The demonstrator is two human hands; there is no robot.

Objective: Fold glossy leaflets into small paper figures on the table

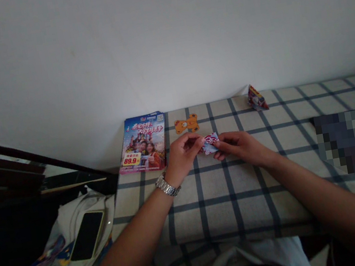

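A small folded piece of printed paper (210, 143), light blue with red and white print, is held above the checked tablecloth. My left hand (184, 155), with a metal watch (167, 185) on its wrist, pinches the paper's left edge. On the other side, my right hand (239, 147) grips the paper's right corner between thumb and fingers. Just beyond my hands lies an orange bear-shaped cutout (186, 124). To the left of my left hand rests a stack of printed flyers (142, 145), showing a price of 89.9.
A folded paper shape (256, 98) stands by the wall at the back right. A pixelated dark rectangle (353, 144) lies on the right of the checked tablecloth (251, 207). Lower left, a phone (88, 235) rests on white bags (62, 216) beside the table.
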